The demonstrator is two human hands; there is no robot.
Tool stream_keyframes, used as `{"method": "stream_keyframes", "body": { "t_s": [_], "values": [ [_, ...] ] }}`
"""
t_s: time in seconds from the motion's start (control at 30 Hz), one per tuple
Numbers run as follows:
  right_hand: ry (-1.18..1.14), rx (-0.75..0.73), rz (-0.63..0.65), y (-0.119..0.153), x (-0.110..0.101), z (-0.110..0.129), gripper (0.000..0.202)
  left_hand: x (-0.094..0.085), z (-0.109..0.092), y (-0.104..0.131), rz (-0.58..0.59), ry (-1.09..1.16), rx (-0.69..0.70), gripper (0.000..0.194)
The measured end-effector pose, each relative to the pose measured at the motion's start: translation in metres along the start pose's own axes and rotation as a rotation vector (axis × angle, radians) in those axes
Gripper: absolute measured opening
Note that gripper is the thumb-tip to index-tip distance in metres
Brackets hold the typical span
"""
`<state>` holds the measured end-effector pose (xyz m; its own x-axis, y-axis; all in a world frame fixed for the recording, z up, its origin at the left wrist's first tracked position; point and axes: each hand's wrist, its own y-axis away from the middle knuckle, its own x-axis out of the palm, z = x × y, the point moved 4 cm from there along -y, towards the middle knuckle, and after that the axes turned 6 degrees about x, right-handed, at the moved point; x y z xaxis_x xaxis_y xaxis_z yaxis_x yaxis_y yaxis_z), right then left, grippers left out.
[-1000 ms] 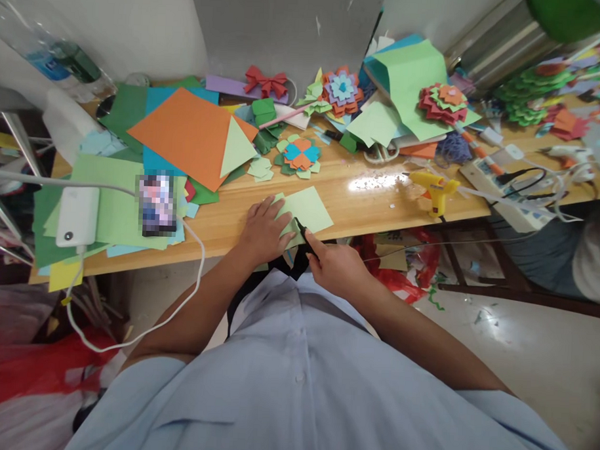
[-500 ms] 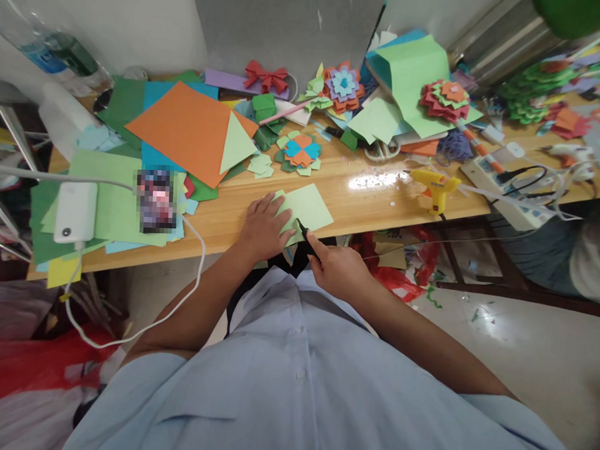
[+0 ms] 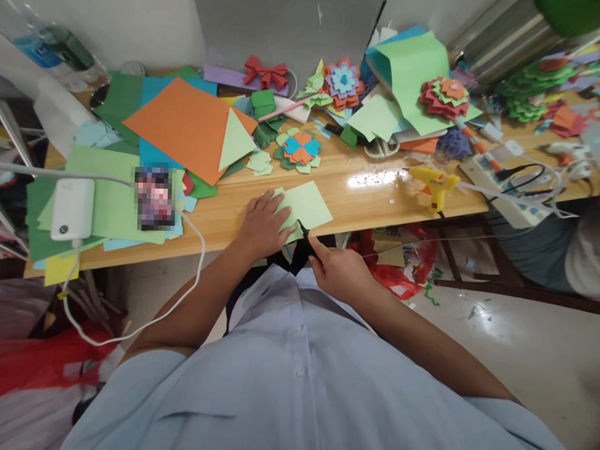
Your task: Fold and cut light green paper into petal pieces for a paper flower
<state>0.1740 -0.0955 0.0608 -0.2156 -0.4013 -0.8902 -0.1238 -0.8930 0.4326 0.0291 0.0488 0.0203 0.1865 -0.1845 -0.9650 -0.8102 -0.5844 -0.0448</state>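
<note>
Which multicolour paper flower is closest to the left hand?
The blue-and-orange flower fringed with green, beyond the left hand. The purple-and-orange flower sits farther back; the red-and-green flower lies farther right.

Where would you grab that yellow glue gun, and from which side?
Probably by its handle, coming from the near side of the table, with the right hand once it has put down the black tool. The glue gun lies with its handle toward that side and its nozzle pointing left, so this approach avoids the nozzle, which may be hot.
</note>
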Motion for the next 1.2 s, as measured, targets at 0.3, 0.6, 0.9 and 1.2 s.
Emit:
{"method": "stream_keyframes", "body": {
  "t_s": [0.3, 0.6, 0.9, 1.2],
  "values": [
    [0.012, 0.009, 0.004, 0.006, -0.002, 0.000, 0.062, 0.001, 0.000, 0.000, -0.011, -0.027, 0.011, 0.045],
    [0.021, 0.022, 0.022, 0.011, 0.002, 0.000, 0.062, 0.001, 0.000, 0.000, -0.009, -0.016, 0.008, 0.045],
    [0.034, 0.031, 0.029, 0.018, 0.002, -0.001, 0.063, 0.002, 0.000, -0.001, 0.002, -0.020, 0.007, 0.047],
    [0.014, 0.032, 0.022, 0.023, 0.005, -0.004, 0.062, 0.000, 0.000, -0.001, 0.004, -0.004, 0.003, 0.045]
  ]
}}
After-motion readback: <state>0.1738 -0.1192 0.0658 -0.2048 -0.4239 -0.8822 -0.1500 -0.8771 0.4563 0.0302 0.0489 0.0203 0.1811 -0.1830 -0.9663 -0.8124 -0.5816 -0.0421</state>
